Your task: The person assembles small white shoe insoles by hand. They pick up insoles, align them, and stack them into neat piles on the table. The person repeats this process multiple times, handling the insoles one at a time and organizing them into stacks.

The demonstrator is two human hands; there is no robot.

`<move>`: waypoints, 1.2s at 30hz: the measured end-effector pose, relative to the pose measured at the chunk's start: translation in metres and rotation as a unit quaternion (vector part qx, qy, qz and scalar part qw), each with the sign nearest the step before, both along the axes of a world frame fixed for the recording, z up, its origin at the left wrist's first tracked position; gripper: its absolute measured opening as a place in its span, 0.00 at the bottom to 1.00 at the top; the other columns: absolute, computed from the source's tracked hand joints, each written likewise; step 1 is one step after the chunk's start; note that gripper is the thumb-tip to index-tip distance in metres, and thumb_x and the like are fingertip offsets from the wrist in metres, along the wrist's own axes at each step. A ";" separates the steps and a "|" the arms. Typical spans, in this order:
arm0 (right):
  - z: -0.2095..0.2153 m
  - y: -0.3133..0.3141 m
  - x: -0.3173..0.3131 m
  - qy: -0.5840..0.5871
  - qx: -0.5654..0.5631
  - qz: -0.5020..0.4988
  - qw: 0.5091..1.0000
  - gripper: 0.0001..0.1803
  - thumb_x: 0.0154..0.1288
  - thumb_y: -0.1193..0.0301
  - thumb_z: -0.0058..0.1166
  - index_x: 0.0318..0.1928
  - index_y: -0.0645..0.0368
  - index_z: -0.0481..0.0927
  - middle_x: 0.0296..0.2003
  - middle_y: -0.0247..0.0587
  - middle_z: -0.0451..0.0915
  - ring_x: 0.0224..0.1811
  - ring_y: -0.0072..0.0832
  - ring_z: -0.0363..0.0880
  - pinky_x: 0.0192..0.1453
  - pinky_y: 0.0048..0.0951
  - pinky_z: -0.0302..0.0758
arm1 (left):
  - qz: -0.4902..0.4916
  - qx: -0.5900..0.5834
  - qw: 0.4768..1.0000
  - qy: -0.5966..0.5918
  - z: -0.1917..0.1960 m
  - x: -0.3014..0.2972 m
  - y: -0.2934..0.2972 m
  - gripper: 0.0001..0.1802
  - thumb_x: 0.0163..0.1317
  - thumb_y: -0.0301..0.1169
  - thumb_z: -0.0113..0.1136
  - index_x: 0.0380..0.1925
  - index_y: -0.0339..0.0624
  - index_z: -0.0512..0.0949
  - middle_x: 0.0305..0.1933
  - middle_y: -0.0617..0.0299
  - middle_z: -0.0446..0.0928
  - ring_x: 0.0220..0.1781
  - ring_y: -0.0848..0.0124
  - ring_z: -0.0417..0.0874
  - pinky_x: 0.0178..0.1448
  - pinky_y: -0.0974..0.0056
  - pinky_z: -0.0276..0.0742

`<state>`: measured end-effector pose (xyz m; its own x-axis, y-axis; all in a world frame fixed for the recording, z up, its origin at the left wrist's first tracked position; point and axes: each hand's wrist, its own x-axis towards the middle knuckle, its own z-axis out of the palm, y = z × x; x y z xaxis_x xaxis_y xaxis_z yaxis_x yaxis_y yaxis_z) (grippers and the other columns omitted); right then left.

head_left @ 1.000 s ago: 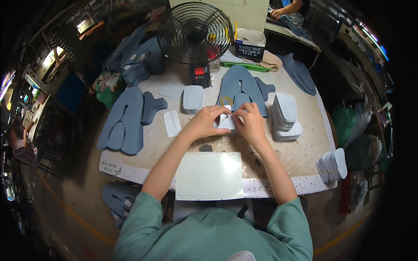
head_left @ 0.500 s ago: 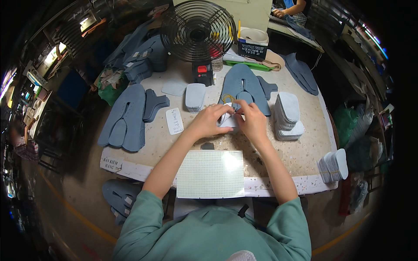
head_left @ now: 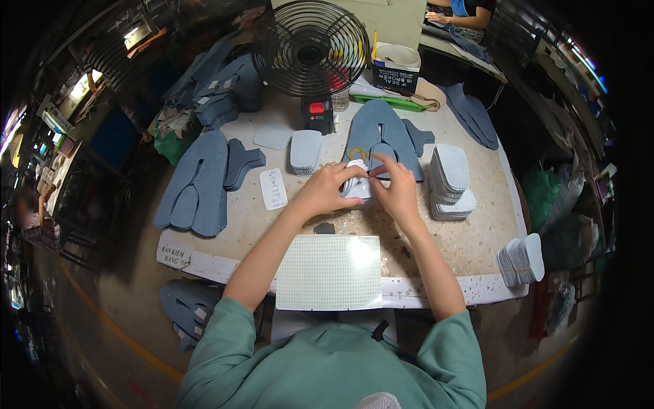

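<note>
Left hand clamps the white pieces above the table; right hand at their right edge, pinch cannot be told; grey cutouts just beyond; grid sheet nearer the body.

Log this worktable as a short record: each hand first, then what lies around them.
Left hand: holds a small bundle of white pieces
Right hand: at the bundle's right side; exact contact unclear
Beyond the hands: grey-blue cut pieces, black fan
Left of the hands: white card with writing
Right of the hands: tall white stack
Nearest the person: pale gridded sheet
</note>
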<state>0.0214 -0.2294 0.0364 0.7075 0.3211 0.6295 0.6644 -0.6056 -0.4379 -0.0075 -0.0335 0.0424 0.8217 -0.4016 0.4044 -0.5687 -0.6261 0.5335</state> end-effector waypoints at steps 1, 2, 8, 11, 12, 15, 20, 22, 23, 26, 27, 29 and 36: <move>0.002 -0.004 0.001 0.039 0.041 0.009 0.998 0.31 0.50 0.84 0.59 0.58 0.54 0.75 0.34 0.39 0.82 0.37 0.33 0.83 0.40 0.34 0.77 | 0.001 -0.009 1.000 0.027 0.000 0.001 0.001 0.20 0.54 0.33 0.65 0.48 0.49 0.77 0.45 0.56 0.82 0.48 0.53 0.82 0.52 0.55 0.77; 0.006 -0.008 0.003 0.081 0.080 0.013 0.993 0.32 0.49 0.85 0.59 0.58 0.55 0.74 0.36 0.40 0.81 0.36 0.32 0.83 0.39 0.33 0.77 | 0.001 -0.017 0.999 0.048 0.001 0.002 0.002 0.19 0.54 0.33 0.65 0.48 0.49 0.77 0.45 0.56 0.82 0.48 0.53 0.82 0.52 0.55 0.77; 0.013 -0.004 -0.008 0.215 0.107 0.121 0.963 0.44 0.48 0.90 0.55 0.68 0.48 0.66 0.47 0.47 0.71 0.35 0.34 0.83 0.40 0.33 0.80 | 0.023 -0.039 0.999 0.031 0.000 0.004 -0.001 0.16 0.54 0.33 0.64 0.44 0.47 0.79 0.44 0.54 0.81 0.46 0.53 0.82 0.50 0.55 0.78; 0.008 0.007 -0.009 0.122 0.034 0.073 0.989 0.44 0.49 0.90 0.57 0.67 0.46 0.67 0.48 0.43 0.72 0.34 0.27 0.84 0.40 0.28 0.80 | 0.018 -0.007 1.000 0.007 -0.001 0.000 -0.003 0.18 0.51 0.35 0.68 0.43 0.48 0.79 0.43 0.54 0.81 0.47 0.52 0.82 0.51 0.55 0.78; 0.006 0.009 -0.008 0.105 0.030 0.062 0.992 0.44 0.47 0.90 0.56 0.67 0.46 0.67 0.48 0.44 0.71 0.34 0.29 0.85 0.41 0.31 0.81 | 0.022 0.003 1.000 0.001 -0.001 -0.001 -0.004 0.19 0.50 0.36 0.69 0.43 0.48 0.79 0.43 0.54 0.81 0.47 0.52 0.82 0.51 0.55 0.78; 0.004 0.008 -0.004 0.115 0.054 0.025 0.992 0.43 0.48 0.89 0.56 0.67 0.46 0.67 0.48 0.45 0.71 0.35 0.29 0.85 0.41 0.31 0.81 | 0.026 0.004 1.000 0.008 0.000 -0.002 -0.003 0.22 0.47 0.38 0.73 0.43 0.50 0.79 0.43 0.55 0.81 0.46 0.53 0.82 0.51 0.55 0.78; 0.003 -0.007 0.002 0.163 0.119 0.021 0.979 0.28 0.51 0.82 0.60 0.56 0.55 0.75 0.42 0.47 0.73 0.38 0.39 0.82 0.40 0.36 0.79 | 0.015 -0.015 1.000 0.010 0.000 0.000 -0.002 0.24 0.44 0.38 0.75 0.44 0.51 0.79 0.43 0.54 0.80 0.47 0.53 0.82 0.51 0.55 0.78; 0.001 -0.009 0.002 0.165 0.070 0.012 0.984 0.19 0.52 0.78 0.63 0.48 0.58 0.80 0.39 0.46 0.75 0.40 0.39 0.80 0.42 0.37 0.78 | 0.019 0.014 1.000 -0.006 -0.001 -0.002 -0.002 0.25 0.44 0.39 0.75 0.44 0.52 0.79 0.44 0.54 0.80 0.47 0.53 0.82 0.51 0.55 0.78; -0.001 -0.008 0.002 0.141 0.028 0.007 0.990 0.15 0.51 0.76 0.64 0.43 0.59 0.82 0.38 0.45 0.76 0.41 0.39 0.79 0.43 0.37 0.77 | 0.022 0.022 0.999 -0.011 -0.001 -0.003 -0.003 0.24 0.44 0.39 0.75 0.44 0.52 0.79 0.44 0.54 0.80 0.47 0.53 0.81 0.51 0.55 0.78; -0.004 -0.006 -0.001 0.135 -0.003 -0.024 0.990 0.08 0.51 0.71 0.66 0.32 0.60 0.85 0.36 0.43 0.78 0.44 0.40 0.75 0.47 0.39 0.75 | 0.027 0.031 0.999 -0.031 -0.003 -0.004 -0.006 0.25 0.44 0.39 0.75 0.44 0.52 0.79 0.44 0.55 0.79 0.48 0.53 0.81 0.52 0.55 0.77; -0.005 -0.004 -0.003 0.143 0.003 -0.034 0.989 0.07 0.51 0.70 0.66 0.29 0.59 0.85 0.36 0.43 0.79 0.45 0.40 0.74 0.48 0.40 0.74 | 0.027 0.026 0.999 -0.032 -0.003 -0.004 -0.006 0.25 0.44 0.39 0.76 0.44 0.52 0.79 0.44 0.55 0.79 0.48 0.53 0.80 0.52 0.55 0.77; -0.005 -0.003 -0.006 0.142 -0.019 -0.048 0.989 0.07 0.51 0.70 0.67 0.29 0.59 0.85 0.36 0.42 0.79 0.45 0.41 0.74 0.48 0.40 0.75 | 0.029 0.021 0.999 -0.031 -0.003 -0.005 -0.006 0.25 0.44 0.40 0.76 0.44 0.52 0.79 0.43 0.55 0.79 0.48 0.53 0.80 0.52 0.55 0.77; -0.001 0.001 -0.006 0.183 -0.006 -0.067 0.981 0.06 0.51 0.71 0.67 0.29 0.57 0.85 0.31 0.41 0.80 0.40 0.39 0.75 0.46 0.38 0.73 | 0.035 0.038 0.998 -0.026 0.000 -0.008 -0.005 0.27 0.43 0.40 0.76 0.46 0.52 0.79 0.43 0.55 0.79 0.48 0.53 0.80 0.52 0.55 0.78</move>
<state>0.0151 -0.2287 0.0350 0.9222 0.2151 0.3215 0.3773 -0.6832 -0.6252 -0.0152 -0.0383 0.0426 0.8267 -0.3757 0.4188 -0.5489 -0.7020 0.4537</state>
